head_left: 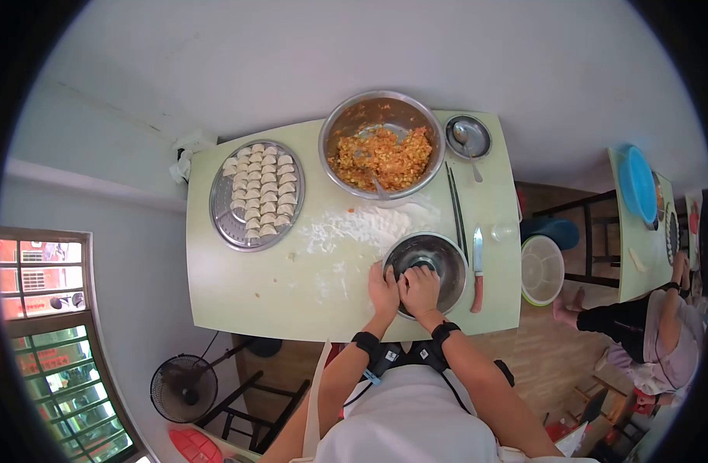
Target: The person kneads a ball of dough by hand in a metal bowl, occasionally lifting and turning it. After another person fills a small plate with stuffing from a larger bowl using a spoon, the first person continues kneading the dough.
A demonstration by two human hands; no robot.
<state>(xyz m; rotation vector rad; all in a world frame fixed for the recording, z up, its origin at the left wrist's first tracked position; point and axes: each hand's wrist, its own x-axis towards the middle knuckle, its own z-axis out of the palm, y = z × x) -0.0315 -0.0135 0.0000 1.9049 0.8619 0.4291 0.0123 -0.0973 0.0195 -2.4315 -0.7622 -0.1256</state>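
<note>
Both my hands are at a steel bowl (pixel 451 287) near the table's front edge. My left hand (pixel 382 292) lies over the bowl's left rim, its fingers curled inward. Beside it my right hand (pixel 420 288) reaches over the near side into the bowl, fingers bent and close together. What the fingers hold, if anything, is hidden by the hands. White flour (pixel 385 222) is spread on the table just behind the bowl. To the bowl's right lie a knife (pixel 477 255) with a reddish-brown handle and dark chopsticks (pixel 457 204).
A large steel basin (pixel 328 163) holds chopped orange-yellow filling and a spoon. Dumplings stand in rows on a round perforated tray (pixel 229 224) at left. A small bowl (pixel 477 125) with a spoon sits back right. Another person (pixel 640 332) is at a table on the right.
</note>
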